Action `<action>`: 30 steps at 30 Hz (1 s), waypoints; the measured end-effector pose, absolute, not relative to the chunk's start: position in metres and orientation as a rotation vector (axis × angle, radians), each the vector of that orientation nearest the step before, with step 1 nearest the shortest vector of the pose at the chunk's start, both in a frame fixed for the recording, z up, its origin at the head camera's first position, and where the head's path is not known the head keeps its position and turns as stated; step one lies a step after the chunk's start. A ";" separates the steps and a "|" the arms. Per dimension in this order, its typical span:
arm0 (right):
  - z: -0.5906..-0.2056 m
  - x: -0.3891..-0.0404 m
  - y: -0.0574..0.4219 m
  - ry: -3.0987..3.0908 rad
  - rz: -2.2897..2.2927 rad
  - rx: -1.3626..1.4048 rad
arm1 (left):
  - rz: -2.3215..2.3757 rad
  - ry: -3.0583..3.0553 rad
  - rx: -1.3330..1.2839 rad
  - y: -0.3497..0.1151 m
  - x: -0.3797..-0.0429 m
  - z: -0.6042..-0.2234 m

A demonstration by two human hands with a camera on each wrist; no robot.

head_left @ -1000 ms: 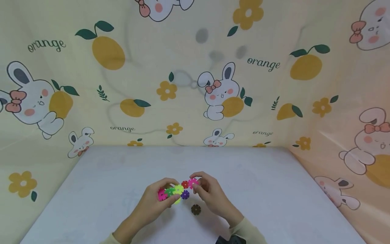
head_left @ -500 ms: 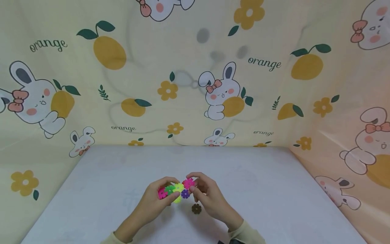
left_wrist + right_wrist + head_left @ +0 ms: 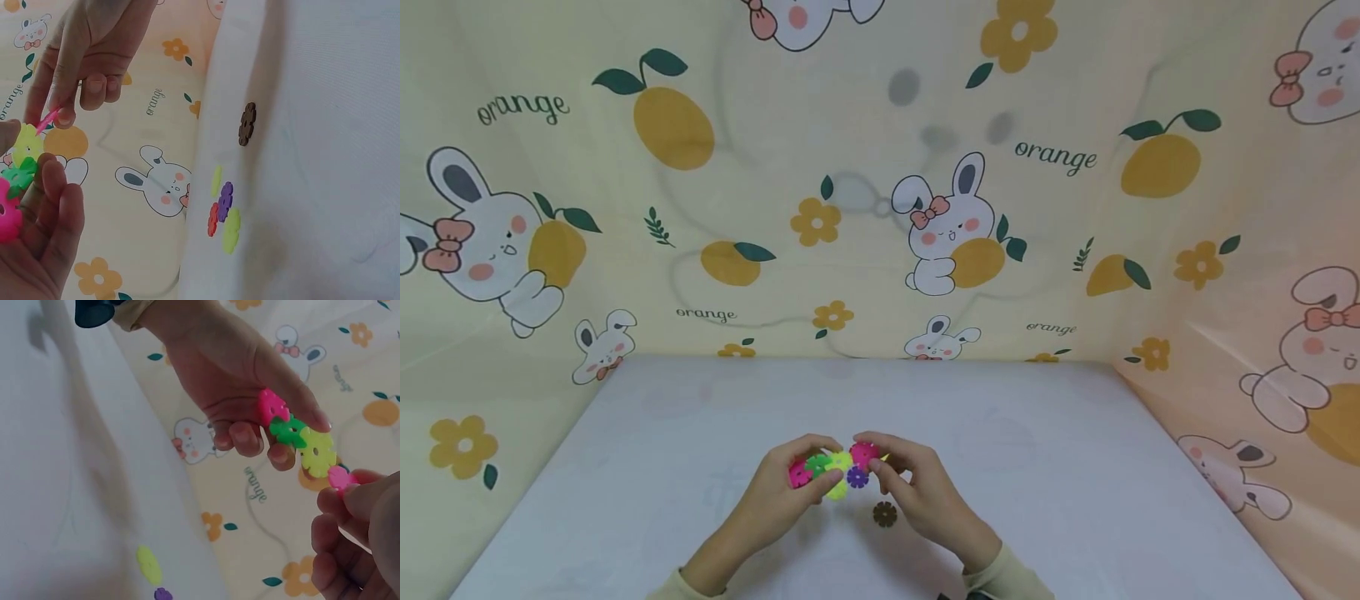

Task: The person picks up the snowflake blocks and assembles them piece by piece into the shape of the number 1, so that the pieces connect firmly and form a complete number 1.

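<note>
My left hand [image 3: 772, 496] holds a short chain of notched plastic snowflake discs between thumb and fingers. In the right wrist view the chain runs from a pink disc [image 3: 273, 406] through a green disc [image 3: 287, 430] to a yellow disc [image 3: 322, 459]. My right hand [image 3: 936, 492] pinches a second pink disc [image 3: 340, 479] between thumb and index finger, its edge right at the yellow disc's rim. Both hands are raised over the white table, facing each other. A purple disc [image 3: 857, 477] on the table shows just below the pinched disc in the head view.
A brown disc [image 3: 247, 125] lies on the white table [image 3: 1075, 483], near my right hand. Close together in the left wrist view lie a red disc [image 3: 212, 220] and two yellow discs, one being the larger-looking yellow disc [image 3: 231, 231]. Behind hangs a rabbit-and-orange printed cloth [image 3: 760, 167].
My right hand has moved a little left, bringing its pink disc up to the yellow end of the chain. That disc now covers the red one in the head view. My left hand stays nearly still.
</note>
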State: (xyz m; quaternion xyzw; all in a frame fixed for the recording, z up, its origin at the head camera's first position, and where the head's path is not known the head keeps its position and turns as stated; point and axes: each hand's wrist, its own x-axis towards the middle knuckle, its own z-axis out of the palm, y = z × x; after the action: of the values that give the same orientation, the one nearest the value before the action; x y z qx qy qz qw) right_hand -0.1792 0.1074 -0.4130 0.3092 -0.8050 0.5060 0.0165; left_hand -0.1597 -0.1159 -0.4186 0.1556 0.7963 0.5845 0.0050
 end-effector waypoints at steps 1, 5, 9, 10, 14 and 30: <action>-0.413 -0.179 0.108 -2.502 1.567 0.964 | 1.833 2.496 0.490 -0.116 -0.160 -0.418; -0.414 -0.180 0.108 -2.494 1.557 0.986 | 1.846 2.503 0.483 -0.116 -0.160 -0.418; -0.415 -0.180 0.109 -2.477 1.538 1.005 | 1.856 2.499 0.480 -0.116 -0.159 -0.417; -0.415 -0.180 0.109 -2.474 1.535 1.007 | 1.858 2.496 0.479 -0.116 -0.159 -0.417; -0.415 -0.180 0.108 -2.463 1.528 1.008 | 1.854 2.487 0.466 -0.116 -0.159 -0.416; -0.413 -0.176 0.104 -2.417 1.509 1.017 | 1.860 2.423 0.467 -0.114 -0.160 -0.417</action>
State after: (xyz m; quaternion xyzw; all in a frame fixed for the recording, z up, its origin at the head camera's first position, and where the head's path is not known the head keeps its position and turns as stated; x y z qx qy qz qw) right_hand -0.1761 0.1040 -0.4131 0.3355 -0.7976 0.4979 0.0579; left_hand -0.1601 -0.1140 -0.4172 0.1510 0.7839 0.6017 0.0258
